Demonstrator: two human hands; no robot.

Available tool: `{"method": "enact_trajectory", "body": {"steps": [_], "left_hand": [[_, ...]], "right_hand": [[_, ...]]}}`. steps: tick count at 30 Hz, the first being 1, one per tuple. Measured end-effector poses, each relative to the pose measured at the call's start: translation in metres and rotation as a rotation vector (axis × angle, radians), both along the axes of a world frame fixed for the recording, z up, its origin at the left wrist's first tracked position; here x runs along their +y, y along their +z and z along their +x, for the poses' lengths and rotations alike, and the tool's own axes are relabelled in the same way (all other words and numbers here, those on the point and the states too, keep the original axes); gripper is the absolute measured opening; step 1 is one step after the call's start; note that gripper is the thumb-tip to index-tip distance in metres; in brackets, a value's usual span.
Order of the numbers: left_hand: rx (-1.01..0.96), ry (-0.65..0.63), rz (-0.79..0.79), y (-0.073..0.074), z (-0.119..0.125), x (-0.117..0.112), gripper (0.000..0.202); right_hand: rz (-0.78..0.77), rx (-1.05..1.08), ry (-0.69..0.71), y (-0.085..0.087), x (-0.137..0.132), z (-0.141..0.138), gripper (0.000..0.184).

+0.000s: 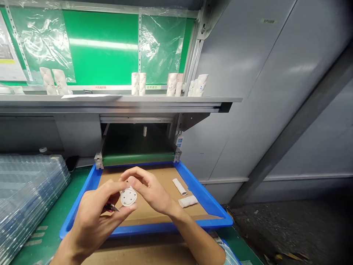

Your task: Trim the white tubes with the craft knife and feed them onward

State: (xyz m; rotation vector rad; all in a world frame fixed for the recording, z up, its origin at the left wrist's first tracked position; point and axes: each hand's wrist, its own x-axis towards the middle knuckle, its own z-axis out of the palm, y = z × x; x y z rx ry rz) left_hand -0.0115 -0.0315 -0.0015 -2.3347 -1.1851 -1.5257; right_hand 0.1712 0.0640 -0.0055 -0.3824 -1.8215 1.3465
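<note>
White plastic disc (128, 196) held between left hand (93, 217) and right hand (150, 189).

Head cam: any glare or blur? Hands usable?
Head view: glare streaks the green board and plastic film; left hand, right hand and white round part look reasonably sharp; dark floor at lower right loses detail.

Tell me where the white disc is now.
In the head view, the white disc sits between the left hand and right hand, above the blue tray.

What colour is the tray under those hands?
The tray is bright blue, shown best in the head view.
</note>
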Motion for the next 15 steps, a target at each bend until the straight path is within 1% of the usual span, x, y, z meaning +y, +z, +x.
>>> {"method": "enact_trajectory", "body": {"steps": [4,9,12,15], "left_hand": [[0.033,0.005,0.012,0.000,0.001,-0.004,0.024],[0.067,-0.015,0.074,0.005,0.004,-0.012,0.021],[0.076,-0.032,0.111,0.012,0.005,-0.013,0.020],[0.039,-0.077,0.119,0.018,0.015,-0.009,0.022]], "right_hand": [[0.048,-0.011,-0.059,0.003,0.003,0.006,0.033],[0.181,-0.072,-0.172,0.011,0.005,0.019,0.019],[0.255,-0.138,-0.232,0.017,0.010,0.027,0.017],[0.315,-0.240,-0.292,0.022,0.015,0.038,0.019]]}}
